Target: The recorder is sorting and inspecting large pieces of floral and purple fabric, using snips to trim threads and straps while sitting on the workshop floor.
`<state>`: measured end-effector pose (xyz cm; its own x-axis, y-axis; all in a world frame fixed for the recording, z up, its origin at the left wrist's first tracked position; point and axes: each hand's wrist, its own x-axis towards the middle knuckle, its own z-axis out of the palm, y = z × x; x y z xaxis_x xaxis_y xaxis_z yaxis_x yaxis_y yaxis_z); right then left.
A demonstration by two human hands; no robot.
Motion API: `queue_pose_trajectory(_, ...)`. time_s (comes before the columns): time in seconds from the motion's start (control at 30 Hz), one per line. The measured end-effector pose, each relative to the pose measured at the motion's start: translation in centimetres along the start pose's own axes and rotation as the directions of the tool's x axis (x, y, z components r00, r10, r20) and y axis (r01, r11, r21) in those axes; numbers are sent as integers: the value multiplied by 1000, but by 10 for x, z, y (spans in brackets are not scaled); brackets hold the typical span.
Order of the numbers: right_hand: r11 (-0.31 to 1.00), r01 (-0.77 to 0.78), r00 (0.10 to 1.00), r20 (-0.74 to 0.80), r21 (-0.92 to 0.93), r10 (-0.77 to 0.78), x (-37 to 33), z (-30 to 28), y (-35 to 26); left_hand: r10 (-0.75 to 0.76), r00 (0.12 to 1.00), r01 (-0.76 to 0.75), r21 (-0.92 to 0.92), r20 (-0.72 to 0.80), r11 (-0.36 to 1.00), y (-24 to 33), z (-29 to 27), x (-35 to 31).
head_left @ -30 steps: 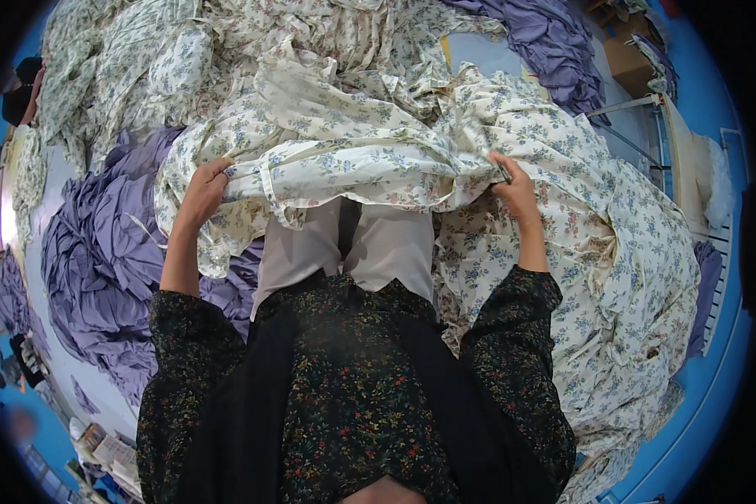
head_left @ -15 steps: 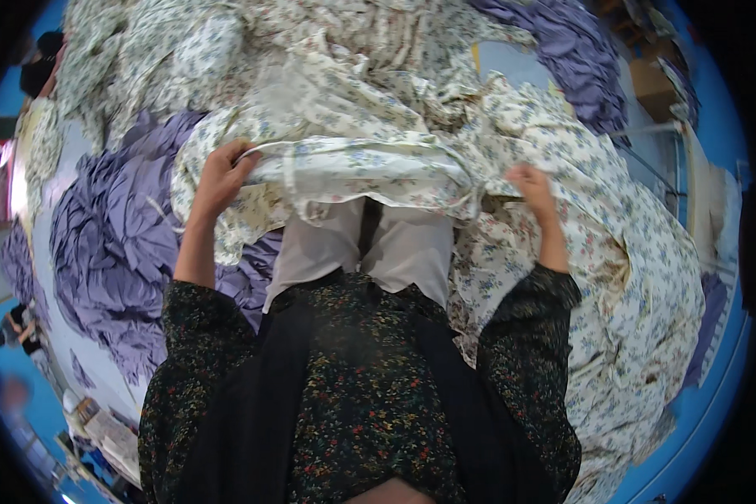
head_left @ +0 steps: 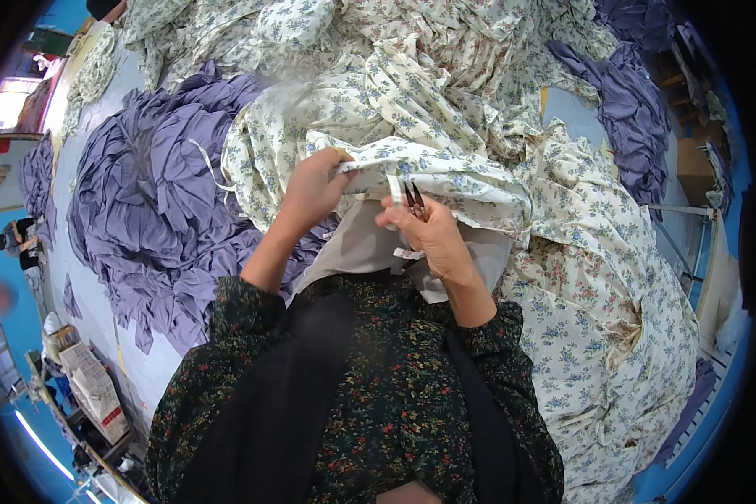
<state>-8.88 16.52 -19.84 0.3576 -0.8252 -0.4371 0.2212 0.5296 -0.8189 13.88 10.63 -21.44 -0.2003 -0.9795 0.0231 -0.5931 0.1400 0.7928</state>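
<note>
My left hand [head_left: 317,186] is closed on the edge of a white cloth printed with small blue flowers [head_left: 454,172], holding it up over my lap. Close to its right, my right hand [head_left: 433,233] grips a pair of small thread snips [head_left: 415,200], dark blades pointing up and away from me. Beside the blades, a narrow white strip [head_left: 393,186] hangs from the cloth and reaches the fingertips of my right hand. Whether those fingers pinch the strip I cannot tell. A small whitish piece [head_left: 408,254] shows under my right palm.
Crumpled purple fabric [head_left: 155,193] is heaped at my left, with more purple cloth [head_left: 634,109] at the far right. Floral fabric [head_left: 596,311] piles up on the right and beyond my hands. A metal frame [head_left: 685,210] and a cardboard box [head_left: 695,168] stand at the right.
My right hand has come in from the right to beside my left, and the snips now show in it. My left hand still holds cloth. The view has shifted.
</note>
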Motion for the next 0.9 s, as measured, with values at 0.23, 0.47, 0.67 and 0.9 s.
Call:
queue_pose_trajectory(0.23, 993, 13, 995, -100, -116, -25, -66, 10, -3, -260, 758, 625, -553, 598, 551, 49, 23, -68)
queue_pose_trajectory(0.47, 990, -49, 875, -483, -132, -21, -65, -12, 30, -347, 789, 581, -799, 506, 154, 32, 74, -62)
queue_pose_trajectory(0.67, 970, 186, 938, -323, 157, -128, -39, -27, 53, -380, 796, 576, -782, 470, 240, 27, 80, -67)
queue_pose_trajectory(0.9, 934, 325, 941, -143, 145, -305, -117, -39, 37, -424, 797, 561, -788, 431, 253, 14, 68, -59)
